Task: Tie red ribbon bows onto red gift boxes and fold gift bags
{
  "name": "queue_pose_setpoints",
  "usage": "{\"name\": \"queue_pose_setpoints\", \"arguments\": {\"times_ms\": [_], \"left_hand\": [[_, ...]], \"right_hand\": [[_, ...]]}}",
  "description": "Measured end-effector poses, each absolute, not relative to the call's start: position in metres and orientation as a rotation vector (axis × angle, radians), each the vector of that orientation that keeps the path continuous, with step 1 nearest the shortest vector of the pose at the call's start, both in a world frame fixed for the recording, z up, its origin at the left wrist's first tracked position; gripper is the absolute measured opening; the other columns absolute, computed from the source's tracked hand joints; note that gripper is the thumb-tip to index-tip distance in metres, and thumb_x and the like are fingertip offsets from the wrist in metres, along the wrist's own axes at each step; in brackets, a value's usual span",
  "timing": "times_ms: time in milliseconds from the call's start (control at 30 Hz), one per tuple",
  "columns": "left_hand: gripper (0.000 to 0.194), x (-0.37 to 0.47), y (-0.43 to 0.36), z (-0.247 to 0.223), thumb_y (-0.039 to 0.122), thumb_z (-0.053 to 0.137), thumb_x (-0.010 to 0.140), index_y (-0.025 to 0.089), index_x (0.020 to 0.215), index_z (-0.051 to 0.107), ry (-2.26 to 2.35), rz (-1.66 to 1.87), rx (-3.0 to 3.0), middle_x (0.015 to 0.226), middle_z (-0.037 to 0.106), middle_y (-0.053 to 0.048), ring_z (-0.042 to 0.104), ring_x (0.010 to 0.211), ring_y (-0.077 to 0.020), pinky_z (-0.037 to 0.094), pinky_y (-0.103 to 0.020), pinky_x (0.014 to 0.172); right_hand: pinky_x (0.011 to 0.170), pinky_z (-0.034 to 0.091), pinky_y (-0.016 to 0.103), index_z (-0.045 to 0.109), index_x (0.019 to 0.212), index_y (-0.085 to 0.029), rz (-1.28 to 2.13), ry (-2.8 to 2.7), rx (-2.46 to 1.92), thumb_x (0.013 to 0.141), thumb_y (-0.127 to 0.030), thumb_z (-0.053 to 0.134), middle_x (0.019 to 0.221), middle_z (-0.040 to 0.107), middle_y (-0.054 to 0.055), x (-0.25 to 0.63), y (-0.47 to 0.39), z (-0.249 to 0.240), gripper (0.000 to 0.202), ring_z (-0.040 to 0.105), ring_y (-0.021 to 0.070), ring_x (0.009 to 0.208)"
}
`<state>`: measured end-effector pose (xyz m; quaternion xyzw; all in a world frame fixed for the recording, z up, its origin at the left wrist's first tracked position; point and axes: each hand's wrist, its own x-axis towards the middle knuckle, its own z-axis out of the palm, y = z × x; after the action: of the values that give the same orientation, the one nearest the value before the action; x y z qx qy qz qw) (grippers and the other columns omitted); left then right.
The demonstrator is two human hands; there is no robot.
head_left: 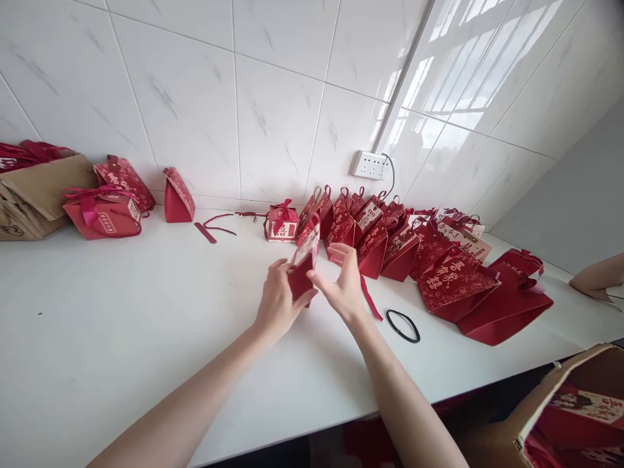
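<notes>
A small red gift box [301, 276] with a pale printed side and a ribbon loop at its top is raised over the white table [205, 390]. My left hand [277, 296] grips it from the left, thumb along its lower edge. On the other side, my right hand [345, 281] has its fingers curved and apart; its thumb tip is close to the box's edge, and I cannot tell if it touches. Just behind stand rows of red gift boxes [373, 247] with ribbon loops. A loose red ribbon [371, 299] lies right of my right hand.
A black ring-shaped band [403, 325] lies on the right. More red boxes [104, 213] and a brown cardboard box [46, 195] stand at left. An open carton [531, 416] holds red items at lower right. Another person's arm [597, 276] shows at right; a power strip [373, 165] is on the wall.
</notes>
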<state>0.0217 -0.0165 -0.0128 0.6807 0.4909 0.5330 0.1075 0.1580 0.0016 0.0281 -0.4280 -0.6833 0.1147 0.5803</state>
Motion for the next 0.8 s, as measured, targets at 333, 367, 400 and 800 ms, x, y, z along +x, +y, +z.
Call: {"name": "queue_pose_setpoints", "arguments": {"times_ms": [333, 367, 400, 800], "left_hand": [[0.030, 0.019, -0.017, -0.009, 0.029, 0.058, 0.079, 0.021, 0.105, 0.046, 1.243, 1.896, 1.975, 0.107, 0.054, -0.009, 0.050, 0.102, -0.0235, 0.043, -0.041, 0.087], [0.041, 0.018, -0.016, -0.009, 0.033, 0.060, 0.077, 0.021, 0.112, 0.042, 1.247, 1.861, 1.836, 0.115, 0.050, -0.011, 0.049, 0.108, -0.0249, 0.042, -0.042, 0.090], [0.049, 0.017, -0.016, -0.009, 0.036, 0.060, 0.077, 0.021, 0.118, 0.038, 1.200, 1.763, 1.721, 0.121, 0.048, -0.012, 0.049, 0.111, -0.0256, 0.042, -0.043, 0.091], [0.051, 0.016, -0.014, 0.002, 0.044, 0.060, 0.071, 0.016, 0.113, 0.052, 0.799, 1.388, 1.252, 0.107, 0.066, -0.009, 0.061, 0.100, -0.0274, 0.049, -0.039, 0.084]], "right_hand": [[0.076, 0.050, 0.034, 0.058, 0.092, -0.022, 0.738, -1.220, -0.970, 0.076, -0.037, 0.062, 0.092, 0.068, 0.002, 0.167, 0.006, 0.034, 0.022, 0.064, 0.0203, 0.084], [0.075, 0.051, 0.034, 0.060, 0.092, -0.021, 0.811, -1.195, -0.927, 0.074, -0.037, 0.064, 0.092, 0.069, 0.002, 0.168, 0.006, 0.035, 0.024, 0.064, 0.0207, 0.083], [0.073, 0.052, 0.034, 0.061, 0.091, -0.021, 0.882, -1.177, -0.894, 0.073, -0.037, 0.066, 0.091, 0.070, 0.003, 0.168, 0.006, 0.036, 0.025, 0.065, 0.0211, 0.080], [0.069, 0.053, 0.036, 0.064, 0.083, -0.019, 1.087, -1.046, -0.879, 0.065, -0.039, 0.072, 0.081, 0.071, 0.003, 0.177, 0.013, 0.037, 0.028, 0.066, 0.0219, 0.072]]}}
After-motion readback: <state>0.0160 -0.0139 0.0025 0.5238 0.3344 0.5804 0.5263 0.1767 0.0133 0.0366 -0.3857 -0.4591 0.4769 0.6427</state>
